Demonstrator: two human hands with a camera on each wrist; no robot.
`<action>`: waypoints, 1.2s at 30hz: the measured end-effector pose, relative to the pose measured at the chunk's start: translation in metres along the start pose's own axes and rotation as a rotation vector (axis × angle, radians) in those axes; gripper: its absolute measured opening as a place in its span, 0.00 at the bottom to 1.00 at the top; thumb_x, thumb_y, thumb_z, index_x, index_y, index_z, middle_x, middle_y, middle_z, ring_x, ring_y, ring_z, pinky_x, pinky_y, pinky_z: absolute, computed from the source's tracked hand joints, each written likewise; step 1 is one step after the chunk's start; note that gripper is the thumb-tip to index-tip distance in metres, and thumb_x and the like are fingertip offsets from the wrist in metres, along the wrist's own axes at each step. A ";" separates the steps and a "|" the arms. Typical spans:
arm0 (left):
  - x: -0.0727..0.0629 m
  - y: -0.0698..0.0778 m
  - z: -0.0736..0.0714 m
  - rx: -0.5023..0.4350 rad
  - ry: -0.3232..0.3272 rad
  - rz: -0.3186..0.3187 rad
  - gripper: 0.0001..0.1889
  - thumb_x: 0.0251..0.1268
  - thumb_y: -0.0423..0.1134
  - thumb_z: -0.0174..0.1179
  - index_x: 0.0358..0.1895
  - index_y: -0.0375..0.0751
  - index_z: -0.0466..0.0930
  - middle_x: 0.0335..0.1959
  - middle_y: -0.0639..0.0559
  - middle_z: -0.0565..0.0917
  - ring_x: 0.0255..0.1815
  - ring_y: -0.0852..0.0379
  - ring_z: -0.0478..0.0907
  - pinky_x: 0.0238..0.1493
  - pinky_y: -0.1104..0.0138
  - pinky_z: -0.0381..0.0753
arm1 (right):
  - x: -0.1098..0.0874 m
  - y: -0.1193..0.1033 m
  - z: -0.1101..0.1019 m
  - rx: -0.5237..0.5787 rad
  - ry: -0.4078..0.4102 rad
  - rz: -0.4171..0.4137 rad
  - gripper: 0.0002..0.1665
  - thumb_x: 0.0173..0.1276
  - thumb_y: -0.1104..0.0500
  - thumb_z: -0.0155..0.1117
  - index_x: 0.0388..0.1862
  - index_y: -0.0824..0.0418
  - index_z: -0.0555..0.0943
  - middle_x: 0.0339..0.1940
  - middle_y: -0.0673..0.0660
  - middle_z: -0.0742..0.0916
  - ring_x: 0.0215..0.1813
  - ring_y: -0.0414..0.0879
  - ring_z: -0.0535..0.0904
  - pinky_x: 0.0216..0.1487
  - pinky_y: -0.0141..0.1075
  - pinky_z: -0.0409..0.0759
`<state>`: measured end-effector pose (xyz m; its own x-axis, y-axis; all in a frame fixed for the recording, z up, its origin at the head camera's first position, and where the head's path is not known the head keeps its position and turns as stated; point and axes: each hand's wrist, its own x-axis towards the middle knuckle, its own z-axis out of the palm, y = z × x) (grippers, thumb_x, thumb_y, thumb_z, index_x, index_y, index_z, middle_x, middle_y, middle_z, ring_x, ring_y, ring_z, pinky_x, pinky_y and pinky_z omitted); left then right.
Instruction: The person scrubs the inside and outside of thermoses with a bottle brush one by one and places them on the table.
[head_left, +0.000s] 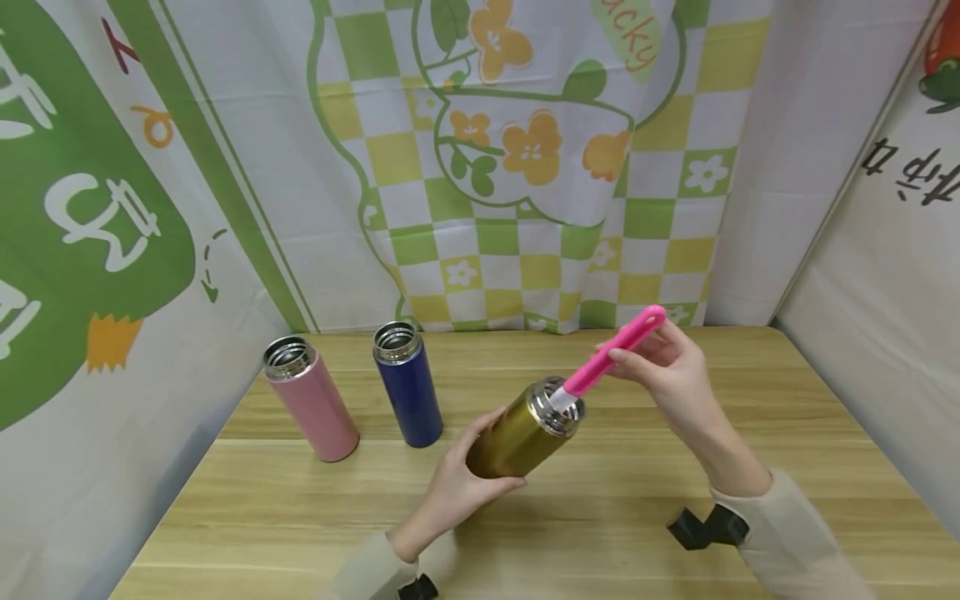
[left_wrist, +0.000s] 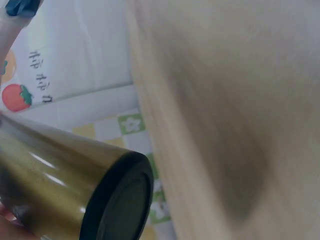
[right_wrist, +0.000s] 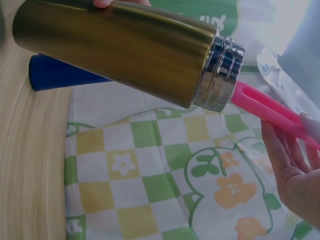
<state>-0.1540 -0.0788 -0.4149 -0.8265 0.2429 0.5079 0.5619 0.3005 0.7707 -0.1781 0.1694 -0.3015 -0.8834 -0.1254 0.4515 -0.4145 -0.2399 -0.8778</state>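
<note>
A gold thermos bottle (head_left: 517, 437) tilts above the table, its steel mouth facing up and to the right. My left hand (head_left: 461, 487) grips it around the lower body. Between the thumb and fingers of my right hand (head_left: 678, 375) is the pink handle of a brush (head_left: 615, 354). Its white neck enters the bottle's mouth, and the brush head is hidden inside. In the right wrist view the pink handle (right_wrist: 265, 107) meets the steel threaded rim. The bottle's dark base (left_wrist: 127, 200) shows in the left wrist view, raised over the tabletop.
A pink bottle (head_left: 318, 408) and a blue bottle (head_left: 411, 392) stand lidless on the left of the wooden table (head_left: 600, 533). Printed curtains (head_left: 525, 275) hang behind and at both sides. A black wrist camera (head_left: 708, 527) sits on the right sleeve.
</note>
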 end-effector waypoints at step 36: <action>0.006 0.002 -0.037 0.301 -0.137 0.257 0.41 0.27 0.41 0.76 0.55 0.46 0.70 0.48 0.53 0.77 0.45 0.57 0.73 0.42 0.65 0.74 | -0.031 0.019 -0.029 0.507 0.213 -0.131 0.14 0.60 0.79 0.46 0.43 0.68 0.69 0.34 0.62 0.83 0.39 0.55 0.81 0.41 0.44 0.75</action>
<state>-0.1589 -0.1104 -0.3961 -0.6573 0.4597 0.5972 0.7510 0.4656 0.4681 -0.1648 0.1966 -0.3369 -0.8779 0.1211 0.4632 -0.4134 -0.6797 -0.6059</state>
